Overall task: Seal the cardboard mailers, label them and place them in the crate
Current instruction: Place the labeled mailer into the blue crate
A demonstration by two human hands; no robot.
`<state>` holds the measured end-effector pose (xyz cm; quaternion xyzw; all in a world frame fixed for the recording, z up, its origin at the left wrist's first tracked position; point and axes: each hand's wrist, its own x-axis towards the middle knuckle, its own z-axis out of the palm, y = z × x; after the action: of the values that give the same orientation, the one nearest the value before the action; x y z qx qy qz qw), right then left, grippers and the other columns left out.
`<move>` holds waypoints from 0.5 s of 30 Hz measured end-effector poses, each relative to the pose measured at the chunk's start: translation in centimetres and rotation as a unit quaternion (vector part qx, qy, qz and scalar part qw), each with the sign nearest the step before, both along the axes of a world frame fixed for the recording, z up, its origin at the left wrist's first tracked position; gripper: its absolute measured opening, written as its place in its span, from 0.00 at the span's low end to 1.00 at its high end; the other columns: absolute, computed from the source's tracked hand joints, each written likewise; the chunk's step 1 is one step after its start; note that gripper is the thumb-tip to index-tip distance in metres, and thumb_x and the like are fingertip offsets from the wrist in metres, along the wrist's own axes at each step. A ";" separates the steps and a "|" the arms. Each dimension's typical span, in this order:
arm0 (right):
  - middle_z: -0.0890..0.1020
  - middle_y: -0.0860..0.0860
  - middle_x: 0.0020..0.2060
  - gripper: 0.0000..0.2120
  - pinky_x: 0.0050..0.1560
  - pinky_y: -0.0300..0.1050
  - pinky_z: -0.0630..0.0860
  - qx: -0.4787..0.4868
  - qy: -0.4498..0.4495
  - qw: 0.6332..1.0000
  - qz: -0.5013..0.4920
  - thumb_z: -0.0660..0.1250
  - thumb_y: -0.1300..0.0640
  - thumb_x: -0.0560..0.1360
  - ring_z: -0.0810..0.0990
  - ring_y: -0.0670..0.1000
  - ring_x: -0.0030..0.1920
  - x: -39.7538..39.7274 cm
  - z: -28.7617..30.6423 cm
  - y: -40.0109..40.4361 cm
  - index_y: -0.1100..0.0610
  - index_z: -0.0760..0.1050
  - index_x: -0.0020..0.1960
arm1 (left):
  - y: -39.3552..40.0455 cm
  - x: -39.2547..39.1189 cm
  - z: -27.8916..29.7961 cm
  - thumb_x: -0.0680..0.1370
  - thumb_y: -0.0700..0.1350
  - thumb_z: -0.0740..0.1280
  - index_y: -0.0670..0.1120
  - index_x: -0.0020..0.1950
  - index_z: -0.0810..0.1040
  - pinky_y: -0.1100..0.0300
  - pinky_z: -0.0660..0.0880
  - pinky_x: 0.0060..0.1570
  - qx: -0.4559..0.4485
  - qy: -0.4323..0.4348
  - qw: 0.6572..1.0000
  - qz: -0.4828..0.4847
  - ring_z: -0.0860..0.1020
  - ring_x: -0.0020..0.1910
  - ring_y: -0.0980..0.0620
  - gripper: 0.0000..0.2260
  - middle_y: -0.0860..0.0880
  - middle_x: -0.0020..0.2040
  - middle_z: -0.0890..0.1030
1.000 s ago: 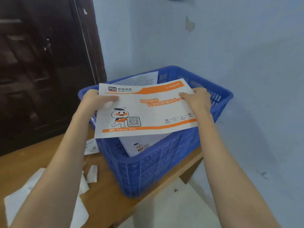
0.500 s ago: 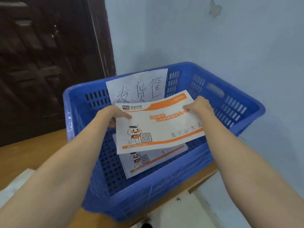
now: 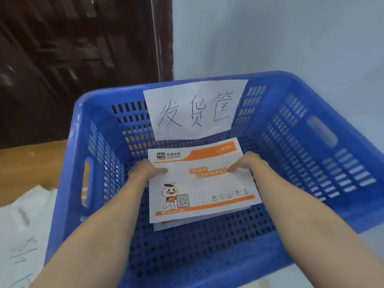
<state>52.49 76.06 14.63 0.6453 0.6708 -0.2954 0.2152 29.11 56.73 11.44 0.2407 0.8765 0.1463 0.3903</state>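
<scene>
Here the left hand (image 3: 145, 172) pinches the left edge of the top mailer (image 3: 201, 181), thumb lying on its printed face, while the right hand (image 3: 247, 164) grips the right edge the same way, its fingertips out of sight beneath. The mailer lies between the two hands, its long axis running left to right, and each hand holds its own end, so neither is nearer than the other. It sits low inside the blue crate (image 3: 311, 142), almost flat over a second mailer (image 3: 166, 225) whose near edge peeks out just below it. Whether the upper one already touches the lower cannot be told. Judging from this, the placing step is nearly done; the coming move looks like a plain release with both hands drawing back toward the near wall.

Apart from the two mailers, the crate holds a white handwritten sign (image 3: 195, 109) propped against its far wall. The crate stands on a wooden desk (image 3: 31, 163), where white paper sheets (image 3: 22, 235) lie to the left. A dark wooden door (image 3: 72, 59) stands far left, beside a pale wall (image 3: 270, 34).
</scene>
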 end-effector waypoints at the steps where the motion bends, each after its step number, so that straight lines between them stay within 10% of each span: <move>1: 0.72 0.56 0.66 0.45 0.60 0.52 0.73 -0.015 -0.004 1.000 0.000 0.79 0.43 0.62 0.73 0.59 0.63 -0.1 -0.8 0.3 0.59 0.64 0.71 | -0.1 0.2 -0.5 0.70 0.56 0.74 0.48 0.54 0.77 0.54 0.81 0.44 -0.009 -0.006 1.000 0.006 0.80 0.48 0.47 0.18 0.47 0.53 0.81; 15: 0.76 0.57 0.63 0.39 0.54 0.48 0.76 -0.067 0.048 0.996 -0.031 0.80 0.50 0.62 0.76 0.56 0.61 -0.1 -8.0 2.2 0.62 0.69 0.67 | -0.4 0.2 -9.0 0.57 0.64 0.77 0.47 0.56 0.78 0.50 0.80 0.50 -0.076 -0.024 0.993 0.086 0.81 0.50 0.45 0.33 0.47 0.53 0.82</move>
<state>52.42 78.28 6.60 0.6353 0.6384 -0.3768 0.2164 29.34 56.30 2.44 0.1306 0.8931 0.1179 0.4141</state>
